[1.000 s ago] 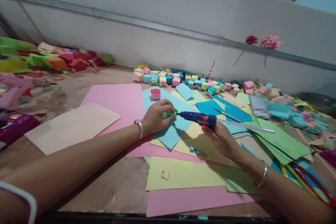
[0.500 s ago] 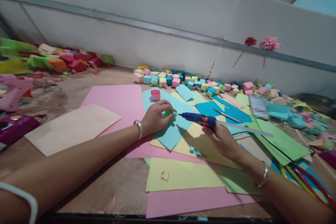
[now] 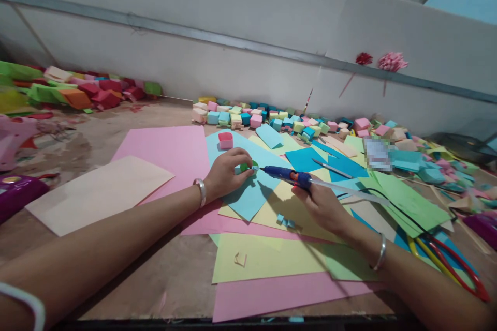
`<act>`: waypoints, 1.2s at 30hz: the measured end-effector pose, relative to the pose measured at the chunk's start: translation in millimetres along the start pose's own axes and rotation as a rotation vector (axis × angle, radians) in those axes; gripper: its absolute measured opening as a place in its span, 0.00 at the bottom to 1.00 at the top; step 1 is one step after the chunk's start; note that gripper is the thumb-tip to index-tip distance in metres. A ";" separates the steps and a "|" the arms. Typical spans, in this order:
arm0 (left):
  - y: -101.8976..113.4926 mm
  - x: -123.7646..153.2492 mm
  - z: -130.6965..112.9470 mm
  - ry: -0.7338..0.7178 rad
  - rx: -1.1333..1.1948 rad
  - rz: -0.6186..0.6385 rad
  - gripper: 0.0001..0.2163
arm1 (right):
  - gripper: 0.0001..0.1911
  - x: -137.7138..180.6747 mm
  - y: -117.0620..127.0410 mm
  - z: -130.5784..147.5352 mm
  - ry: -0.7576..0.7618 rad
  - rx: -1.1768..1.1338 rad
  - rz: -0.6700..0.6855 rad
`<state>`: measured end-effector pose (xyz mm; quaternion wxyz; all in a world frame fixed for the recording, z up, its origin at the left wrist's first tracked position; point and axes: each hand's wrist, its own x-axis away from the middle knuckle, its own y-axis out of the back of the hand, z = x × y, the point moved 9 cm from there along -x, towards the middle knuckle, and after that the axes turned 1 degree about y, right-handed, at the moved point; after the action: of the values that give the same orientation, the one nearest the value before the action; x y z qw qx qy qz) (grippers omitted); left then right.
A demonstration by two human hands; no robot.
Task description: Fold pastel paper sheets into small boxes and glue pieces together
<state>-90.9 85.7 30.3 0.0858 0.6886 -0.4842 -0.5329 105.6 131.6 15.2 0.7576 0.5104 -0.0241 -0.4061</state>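
My right hand (image 3: 324,206) is wrapped round a blue glue gun (image 3: 283,172) with a long clear glue stick out of its back. Its nozzle points left at a small blue and green paper piece (image 3: 252,166). My left hand (image 3: 230,171) pinches that piece between thumb and fingers, over a light blue sheet (image 3: 248,201); the fingers partly hide it. Behind the left hand stands a small pink open paper box (image 3: 225,140). Small light blue paper cubes (image 3: 285,221) lie on yellow paper below the glue gun.
Coloured sheets overlap across the table, with a pink sheet (image 3: 166,150) and a cream sheet (image 3: 101,194) at left. Paper cubes (image 3: 256,120) line the wall. Red and yellow handled scissors (image 3: 454,269) lie at right. A pink glue gun (image 3: 15,139) is at far left.
The whole view has shifted slightly, moving things a little left. Both hands keep their hold, and the nozzle stays close beside the paper piece.
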 end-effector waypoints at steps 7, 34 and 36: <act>-1.4 0.5 1.7 -0.003 0.002 -0.001 0.01 | 0.13 3.1 5.9 1.5 -0.013 -0.003 -0.017; -4.0 -12.5 18.9 0.033 -0.119 -0.013 0.14 | 0.21 61.1 241.3 -147.5 -0.217 0.684 -0.292; -5.0 -13.6 19.8 0.042 -0.135 -0.013 0.15 | 0.20 88.7 243.0 -178.8 -0.280 0.720 -0.232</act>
<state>-103.8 106.4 27.7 0.1389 0.6954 -0.4407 -0.5503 389.2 245.9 88.9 0.4690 0.6822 -0.2102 -0.5201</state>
